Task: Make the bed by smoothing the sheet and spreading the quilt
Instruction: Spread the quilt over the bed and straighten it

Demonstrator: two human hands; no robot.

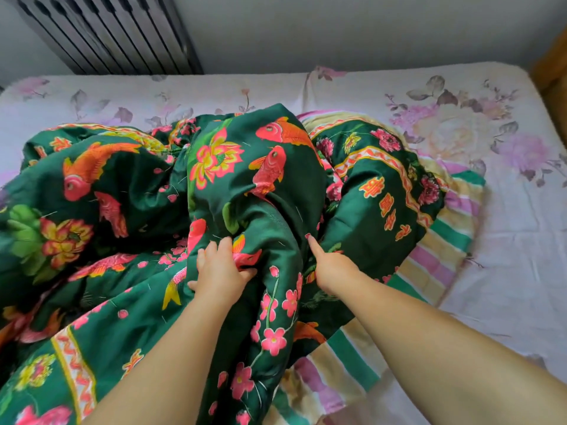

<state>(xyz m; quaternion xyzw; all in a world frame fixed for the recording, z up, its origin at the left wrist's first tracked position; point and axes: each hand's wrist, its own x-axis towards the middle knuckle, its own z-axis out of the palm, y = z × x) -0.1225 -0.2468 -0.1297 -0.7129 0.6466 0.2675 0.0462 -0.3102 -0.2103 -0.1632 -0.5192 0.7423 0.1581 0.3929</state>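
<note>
quilt: satin-like cloth, showing slight sheen, creasing
sheet: matt cotton-like cloth, wrinkling
radiator: looking like painted metal

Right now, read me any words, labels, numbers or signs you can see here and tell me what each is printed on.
A column of four orange-yellow Chinese-style characters is printed on the green quilt, just inside its zigzag border; too stylised and creased to read with confidence.
The floral sheet carries no text.
The quilt's striped underside carries no text.
No brand labels, tags or numbers are visible anywhere else.
</note>
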